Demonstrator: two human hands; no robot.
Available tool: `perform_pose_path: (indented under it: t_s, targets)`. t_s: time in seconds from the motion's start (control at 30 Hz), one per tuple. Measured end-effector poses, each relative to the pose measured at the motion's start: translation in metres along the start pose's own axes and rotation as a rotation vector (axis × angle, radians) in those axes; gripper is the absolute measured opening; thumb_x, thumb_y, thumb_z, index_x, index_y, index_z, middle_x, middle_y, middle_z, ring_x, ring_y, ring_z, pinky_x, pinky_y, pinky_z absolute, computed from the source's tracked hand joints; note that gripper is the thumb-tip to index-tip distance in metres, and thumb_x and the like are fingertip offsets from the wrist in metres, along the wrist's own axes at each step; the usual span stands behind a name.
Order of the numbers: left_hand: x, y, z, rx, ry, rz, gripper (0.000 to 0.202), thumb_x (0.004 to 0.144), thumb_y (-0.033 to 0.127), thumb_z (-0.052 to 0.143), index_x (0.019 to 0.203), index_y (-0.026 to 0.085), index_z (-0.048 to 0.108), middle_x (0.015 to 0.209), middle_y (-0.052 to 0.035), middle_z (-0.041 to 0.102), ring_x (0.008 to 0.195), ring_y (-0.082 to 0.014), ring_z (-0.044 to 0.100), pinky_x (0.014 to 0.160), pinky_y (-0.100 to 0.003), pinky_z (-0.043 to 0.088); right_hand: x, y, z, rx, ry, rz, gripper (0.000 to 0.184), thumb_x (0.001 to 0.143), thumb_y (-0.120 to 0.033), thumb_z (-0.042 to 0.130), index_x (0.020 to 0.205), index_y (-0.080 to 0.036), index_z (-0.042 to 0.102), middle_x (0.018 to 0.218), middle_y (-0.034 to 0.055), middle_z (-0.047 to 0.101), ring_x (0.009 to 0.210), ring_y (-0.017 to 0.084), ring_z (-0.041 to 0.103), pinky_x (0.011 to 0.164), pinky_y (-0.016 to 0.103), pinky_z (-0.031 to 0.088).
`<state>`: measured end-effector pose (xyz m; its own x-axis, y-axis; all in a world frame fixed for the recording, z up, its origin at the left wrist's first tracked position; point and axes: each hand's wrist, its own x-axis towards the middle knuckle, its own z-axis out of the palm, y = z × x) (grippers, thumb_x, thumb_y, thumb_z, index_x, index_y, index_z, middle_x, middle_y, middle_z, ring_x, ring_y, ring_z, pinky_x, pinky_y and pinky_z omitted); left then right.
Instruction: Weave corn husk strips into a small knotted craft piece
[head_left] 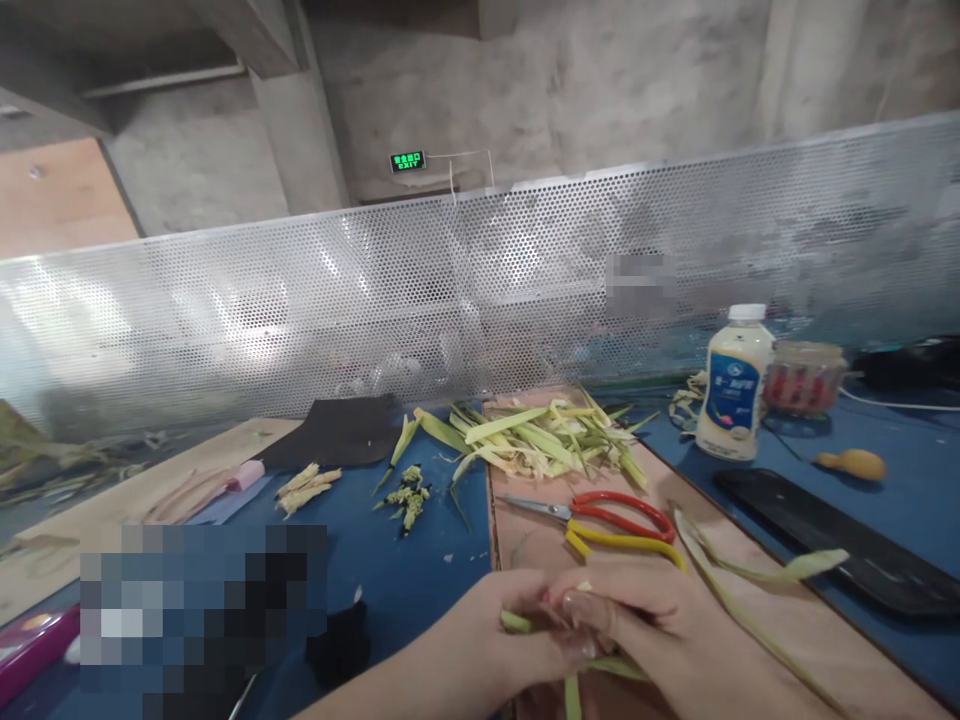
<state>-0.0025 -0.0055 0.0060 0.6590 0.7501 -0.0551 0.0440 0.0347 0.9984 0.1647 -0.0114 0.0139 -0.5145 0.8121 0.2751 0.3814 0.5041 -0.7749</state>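
Note:
My left hand [502, 635] and my right hand [660, 625] meet at the front of the wooden board [750, 560], fingertips pinched together. Between them they grip a green leaf strip [573, 697], whose ends stick out below and to the side of the fingers. The fingers hide most of it. Just beyond the hands lie scissors [600, 520] with one red and one yellow handle, blades pointing left. Farther back on the board is a heap of pale green leaf strips [547, 435]. One long strip [750, 620] curves along beside my right hand.
On the blue tabletop [450, 590] lie small green woven pieces [409, 500] and dried pale pieces [307, 487]. To the right are a white-capped bottle [733, 385], a jar [804, 380], a wooden-handled tool [853, 464] and a black phone [832, 535]. A perforated metal screen [375, 310] runs behind.

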Motion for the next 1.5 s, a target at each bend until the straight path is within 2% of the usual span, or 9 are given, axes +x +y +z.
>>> perform_pose_path:
  t_s: [0.13, 0.27, 0.37, 0.53, 0.9, 1.0, 1.17, 1.33, 1.5]
  targets:
    - [0.006, -0.014, -0.002, 0.019, 0.053, -0.01, 0.019, 0.072, 0.028, 0.062, 0.085, 0.014, 0.063, 0.077, -0.0025, 0.06, 0.073, -0.014, 0.056, 0.071, -0.025, 0.04, 0.0, 0.005, 0.004, 0.024, 0.024, 0.028, 0.031, 0.087, -0.034, 0.038, 0.067, -0.021, 0.057, 0.069, 0.0011, 0.06, 0.068, 0.015, 0.055, 0.064, 0.023, 0.043]
    - [0.013, -0.024, -0.006, -0.127, 0.237, 0.066, 0.019, 0.07, 0.031, 0.064, 0.072, 0.015, 0.055, 0.06, 0.0008, 0.056, 0.051, -0.0113, 0.054, 0.052, -0.022, 0.04, 0.002, 0.013, 0.005, -0.03, 0.224, 0.099, 0.027, 0.088, -0.036, 0.035, 0.073, -0.022, 0.053, 0.071, -0.0006, 0.059, 0.07, 0.014, 0.055, 0.066, 0.022, 0.045]
    - [0.013, -0.02, -0.008, -0.187, 0.303, 0.078, 0.018, 0.073, 0.032, 0.06, 0.077, 0.016, 0.054, 0.062, 0.0, 0.057, 0.053, -0.011, 0.053, 0.053, -0.023, 0.04, 0.003, 0.01, 0.003, -0.133, 0.257, 0.122, 0.026, 0.088, -0.037, 0.033, 0.074, -0.023, 0.051, 0.068, -0.0012, 0.056, 0.068, 0.014, 0.055, 0.062, 0.021, 0.045]
    - [0.012, -0.011, -0.008, -0.203, 0.274, 0.045, 0.018, 0.072, 0.029, 0.063, 0.074, 0.015, 0.051, 0.062, -0.0014, 0.058, 0.056, -0.0105, 0.052, 0.057, -0.024, 0.039, 0.005, 0.003, 0.004, -0.226, 0.096, 0.132, 0.032, 0.087, -0.034, 0.033, 0.059, -0.021, 0.041, 0.061, -0.0014, 0.052, 0.061, 0.013, 0.052, 0.057, 0.021, 0.042]
    - [0.012, -0.012, -0.007, -0.377, 0.27, 0.035, 0.017, 0.071, 0.022, 0.065, 0.07, 0.013, 0.051, 0.056, 0.0028, 0.052, 0.051, -0.0056, 0.048, 0.057, -0.02, 0.038, 0.005, 0.009, 0.004, -0.076, 0.172, 0.174, 0.034, 0.088, -0.037, 0.032, 0.06, -0.019, 0.04, 0.06, -0.0022, 0.045, 0.062, 0.013, 0.047, 0.058, 0.023, 0.038]
    - [0.011, -0.011, -0.007, -0.392, 0.274, 0.034, 0.018, 0.07, 0.021, 0.066, 0.069, 0.013, 0.051, 0.057, 0.0024, 0.053, 0.052, -0.0054, 0.048, 0.056, -0.019, 0.037, 0.005, 0.01, 0.007, 0.011, 0.171, 0.196, 0.035, 0.087, -0.038, 0.033, 0.057, -0.019, 0.038, 0.053, -0.0038, 0.039, 0.053, 0.011, 0.042, 0.051, 0.021, 0.036]
    - [0.016, -0.014, -0.014, -0.439, 0.309, 0.106, 0.015, 0.075, 0.022, 0.061, 0.072, 0.014, 0.049, 0.058, 0.0015, 0.054, 0.053, -0.0069, 0.051, 0.055, -0.019, 0.036, 0.007, 0.02, 0.013, 0.172, 0.205, 0.382, 0.038, 0.083, -0.049, 0.037, 0.061, -0.021, 0.048, 0.042, -0.0051, 0.037, 0.036, 0.011, 0.037, 0.036, 0.022, 0.029]
    - [0.021, -0.019, -0.016, -0.506, 0.311, 0.177, 0.014, 0.079, 0.022, 0.058, 0.073, 0.012, 0.05, 0.064, -0.0004, 0.056, 0.059, -0.0078, 0.053, 0.062, -0.021, 0.04, 0.005, 0.018, 0.019, 0.156, 0.189, 0.288, 0.028, 0.077, -0.044, 0.051, 0.065, -0.02, 0.059, 0.056, -0.0008, 0.056, 0.053, 0.014, 0.052, 0.046, 0.021, 0.039]
    - [0.025, -0.026, -0.013, -0.535, 0.227, 0.205, 0.013, 0.079, 0.024, 0.058, 0.077, 0.011, 0.054, 0.063, -0.0007, 0.055, 0.055, -0.0082, 0.051, 0.052, -0.021, 0.037, 0.0, 0.014, 0.028, 0.273, 0.085, 0.371, 0.022, 0.082, -0.035, 0.046, 0.072, -0.02, 0.057, 0.041, -0.0078, 0.04, 0.031, 0.006, 0.033, 0.035, 0.019, 0.026]
